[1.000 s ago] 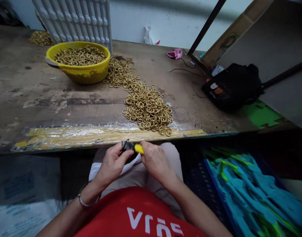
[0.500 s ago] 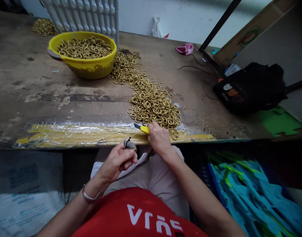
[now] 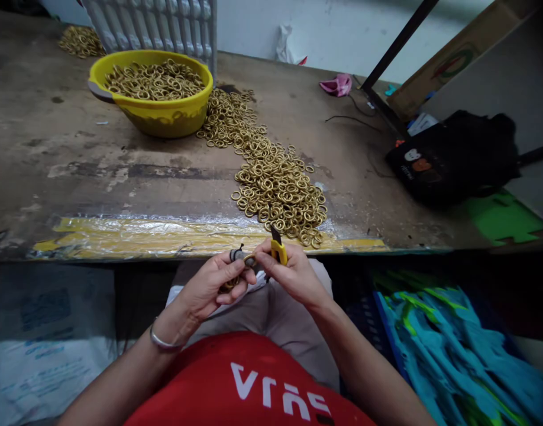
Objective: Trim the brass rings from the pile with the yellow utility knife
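Nearer me than the oval yellow plastic basin (image 3: 169, 118), my slim yellow cutter (image 3: 279, 252) has a dark blade (image 3: 275, 234), my red cloth shirt (image 3: 200, 390) white lettering (image 3: 267, 393). Right of the basin, round gold metal rings (image 3: 280, 183); behind it, a silver-grey ribbed panel (image 3: 165, 26).

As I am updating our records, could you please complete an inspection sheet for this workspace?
Surface: bench, worn and stained; shiny yellow strips along the front edge.
Work items: gold-coloured rings, in a loose pile between the yellow bowl and front edge, and inside the bowl; yellow cutter, blade exposed.
Clutter: pink cloth and black bag towards the right.
Hands: left hand holds some rings; right hand holds the cutter.
Cables: thin dark cord lying on the bench near the pink cloth.
Surroundings: turquoise pieces at lower right; white sack at lower left.
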Demonstrator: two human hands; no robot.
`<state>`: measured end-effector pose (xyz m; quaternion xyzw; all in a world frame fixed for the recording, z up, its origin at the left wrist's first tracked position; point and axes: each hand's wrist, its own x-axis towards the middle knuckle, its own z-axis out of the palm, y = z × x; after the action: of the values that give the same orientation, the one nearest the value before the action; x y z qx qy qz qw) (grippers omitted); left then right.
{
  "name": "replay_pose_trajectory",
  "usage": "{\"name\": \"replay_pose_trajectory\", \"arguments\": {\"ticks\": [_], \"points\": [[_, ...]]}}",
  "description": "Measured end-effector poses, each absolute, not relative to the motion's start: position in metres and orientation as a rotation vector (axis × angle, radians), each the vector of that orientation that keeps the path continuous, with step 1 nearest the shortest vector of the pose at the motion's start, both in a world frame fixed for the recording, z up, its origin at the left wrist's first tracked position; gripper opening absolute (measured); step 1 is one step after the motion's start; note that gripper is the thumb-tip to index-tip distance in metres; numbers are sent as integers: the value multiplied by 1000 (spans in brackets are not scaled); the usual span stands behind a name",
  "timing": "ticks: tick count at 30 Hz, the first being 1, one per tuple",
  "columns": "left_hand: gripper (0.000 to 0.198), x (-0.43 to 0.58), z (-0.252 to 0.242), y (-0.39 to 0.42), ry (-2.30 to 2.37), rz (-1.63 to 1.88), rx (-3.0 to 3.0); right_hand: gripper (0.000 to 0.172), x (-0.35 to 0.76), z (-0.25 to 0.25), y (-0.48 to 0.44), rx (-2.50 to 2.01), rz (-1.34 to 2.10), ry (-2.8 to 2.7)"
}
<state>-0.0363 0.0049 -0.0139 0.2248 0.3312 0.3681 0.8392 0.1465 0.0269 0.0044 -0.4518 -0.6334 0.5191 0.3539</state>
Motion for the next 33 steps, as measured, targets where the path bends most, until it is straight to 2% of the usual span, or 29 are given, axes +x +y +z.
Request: {"name": "replay_pose_trajectory", "arguments": {"ticks": [5, 9, 13, 15, 22, 25, 30, 33], "points": [[29, -30, -9, -5, 715, 764, 456, 19, 149, 6, 16, -1124, 1272, -1673], [31, -25, -1, -10, 799, 810, 516, 14, 155, 8, -1, -1242, 1002, -1898], [31, -20, 2, -16, 875, 856, 602, 27, 161, 8, -18, -1447, 758, -2140], [30, -18, -1, -18, 900, 855, 655, 28, 161, 8, -22, -1528, 693, -2198], [14, -19, 5, -22, 1026, 877, 1221, 21, 159, 4, -14, -1819, 487, -2326], [19, -20, 15, -24, 914, 804, 1411, 19, 163, -4, 0, -2040, 355, -2312], [34, -21, -5, -11, 903, 735, 1019, 21, 166, -12, 25, -1902, 166, -2313], [36, -23, -20, -3, 937, 796, 812, 22, 165, -17, 42, -1955, 23, -2331]]}}
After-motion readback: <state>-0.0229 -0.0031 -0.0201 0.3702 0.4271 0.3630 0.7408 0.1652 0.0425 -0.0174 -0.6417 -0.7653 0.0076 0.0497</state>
